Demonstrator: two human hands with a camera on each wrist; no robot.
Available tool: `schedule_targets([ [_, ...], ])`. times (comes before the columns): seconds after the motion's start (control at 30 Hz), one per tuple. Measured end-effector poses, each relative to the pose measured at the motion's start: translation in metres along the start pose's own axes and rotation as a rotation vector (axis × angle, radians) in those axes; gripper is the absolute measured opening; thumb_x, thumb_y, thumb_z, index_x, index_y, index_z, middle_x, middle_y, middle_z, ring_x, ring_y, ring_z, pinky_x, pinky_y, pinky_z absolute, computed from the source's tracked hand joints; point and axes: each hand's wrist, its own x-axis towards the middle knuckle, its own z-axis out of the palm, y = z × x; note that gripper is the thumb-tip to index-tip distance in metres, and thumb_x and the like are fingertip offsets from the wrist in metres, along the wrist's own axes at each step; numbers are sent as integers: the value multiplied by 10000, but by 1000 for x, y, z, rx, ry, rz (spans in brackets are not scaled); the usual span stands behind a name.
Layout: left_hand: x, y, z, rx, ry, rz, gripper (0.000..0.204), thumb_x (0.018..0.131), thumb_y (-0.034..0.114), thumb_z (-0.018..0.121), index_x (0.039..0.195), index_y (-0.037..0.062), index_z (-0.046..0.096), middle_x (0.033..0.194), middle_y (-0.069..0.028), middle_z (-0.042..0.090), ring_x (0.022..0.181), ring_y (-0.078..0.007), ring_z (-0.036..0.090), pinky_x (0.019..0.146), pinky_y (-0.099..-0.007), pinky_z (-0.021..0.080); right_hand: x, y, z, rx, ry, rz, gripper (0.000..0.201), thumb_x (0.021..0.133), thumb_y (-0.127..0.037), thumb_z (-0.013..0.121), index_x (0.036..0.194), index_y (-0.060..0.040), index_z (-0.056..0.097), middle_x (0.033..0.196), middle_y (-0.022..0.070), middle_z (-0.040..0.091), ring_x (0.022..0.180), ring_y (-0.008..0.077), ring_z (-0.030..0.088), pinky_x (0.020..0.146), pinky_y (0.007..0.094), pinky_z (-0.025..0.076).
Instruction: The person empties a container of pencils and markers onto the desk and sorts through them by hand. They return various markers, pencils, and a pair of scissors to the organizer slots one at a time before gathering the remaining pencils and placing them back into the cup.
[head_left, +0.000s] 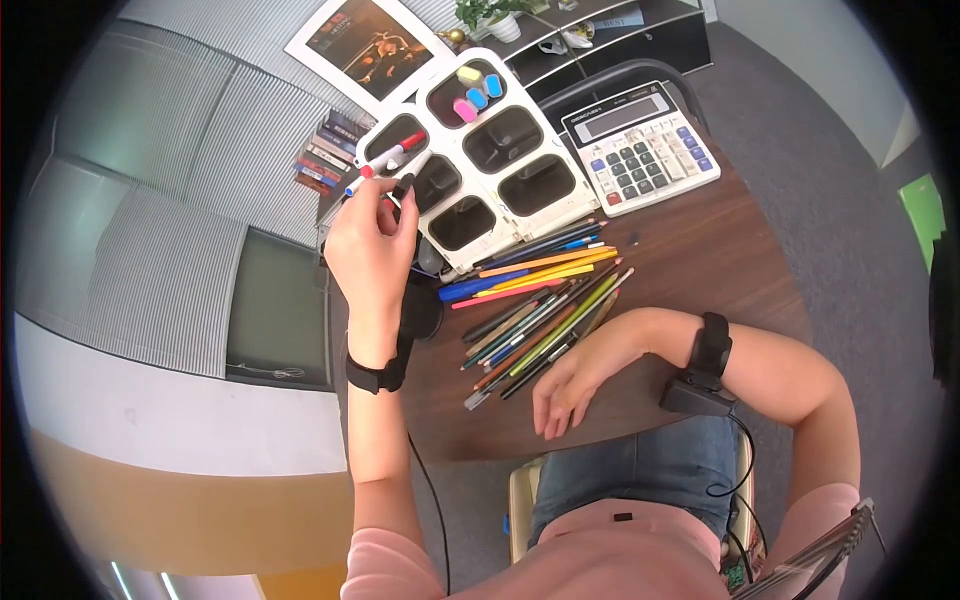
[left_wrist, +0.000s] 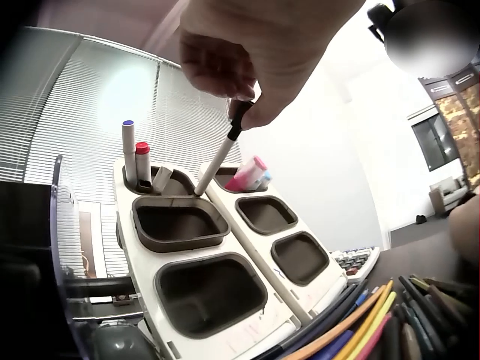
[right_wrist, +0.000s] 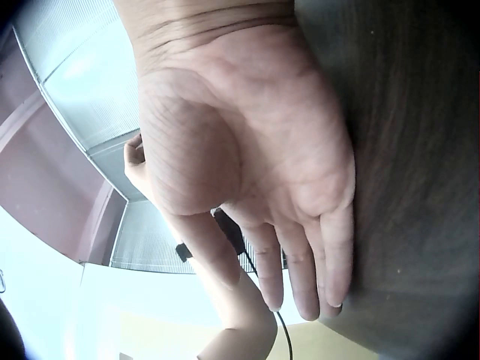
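My left hand [head_left: 370, 245] pinches a white marker [left_wrist: 217, 161] by its black-capped end, between thumb and fingertips. The marker slants down over a white desk organizer [head_left: 473, 182], its lower end at the far compartments. Two white markers, one red-capped [left_wrist: 142, 154] and one blue-capped [left_wrist: 128, 146], stand in the far left compartment. Pink, blue and yellow highlighters [head_left: 466, 108] stand in the far right one. At the table's near edge, my right hand [head_left: 580, 385] rests with relaxed fingers and holds nothing, beside a spread of pencils and pens [head_left: 545, 325].
A large calculator [head_left: 640, 150] leans right of the organizer. Behind stand a framed picture [head_left: 375, 50], a stack of books [head_left: 330, 150] and a potted plant [head_left: 500, 20]. Cables run from both wrist cameras. The dark wooden table [head_left: 720, 260] curves at its right edge.
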Motion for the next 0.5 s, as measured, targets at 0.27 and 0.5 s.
schedule_targets([
  [0.27, -17, -5, 11, 167, -174, 80, 173, 772, 120, 699, 911, 77, 607, 671, -49, 566, 635, -227, 590, 563, -350, 464, 1, 1, 0, 8, -3, 2, 409, 965, -297, 496, 1233, 11, 508, 1237, 151, 547, 1190, 209, 515, 980, 311, 435],
  [0.5, 3, -13, 0, 328, -72, -60, 308, 758, 120, 710, 1022, 54, 565, 851, -99, 578, 790, -308, 597, 690, -394, 488, -1, 2, 0, 7, 3, -3, 415, 967, -306, 492, 1241, 7, 502, 1244, 152, 542, 1193, 211, 512, 985, 315, 432],
])
